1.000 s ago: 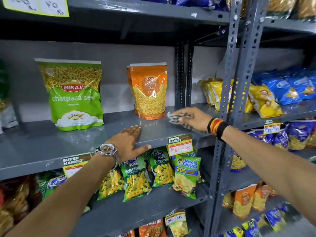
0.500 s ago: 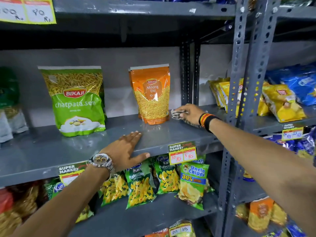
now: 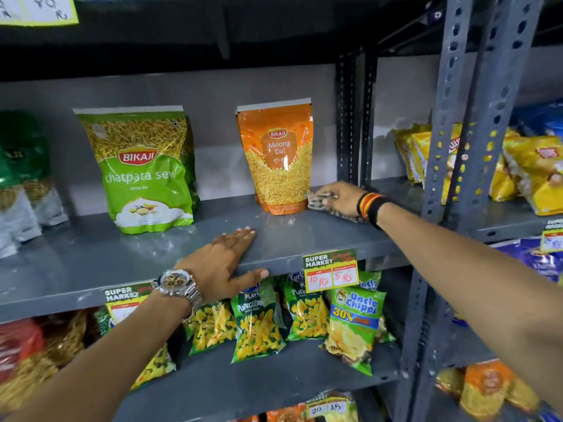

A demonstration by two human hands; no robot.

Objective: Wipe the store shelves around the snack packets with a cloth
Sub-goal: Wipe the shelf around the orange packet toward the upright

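1. The cloth [image 3: 327, 205] lies bunched on the gray shelf [image 3: 91, 263], touching the bottom corner of the orange packet [image 3: 277, 159].
2. The right hand [image 3: 341, 197] presses down on the cloth, fingers curled around it.
3. The left hand [image 3: 224, 263] lies flat on the shelf edge, fingers spread, holding nothing.
4. A green packet [image 3: 143, 169] stands further left.

Two hands [image 3: 225, 263], one cloth [image 3: 320, 204], two upright pouches [image 3: 275, 156] (middle shelf).

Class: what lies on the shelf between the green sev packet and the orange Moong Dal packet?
Nothing: bare grey shelf between sev packet and Moong Dal packet, head view.
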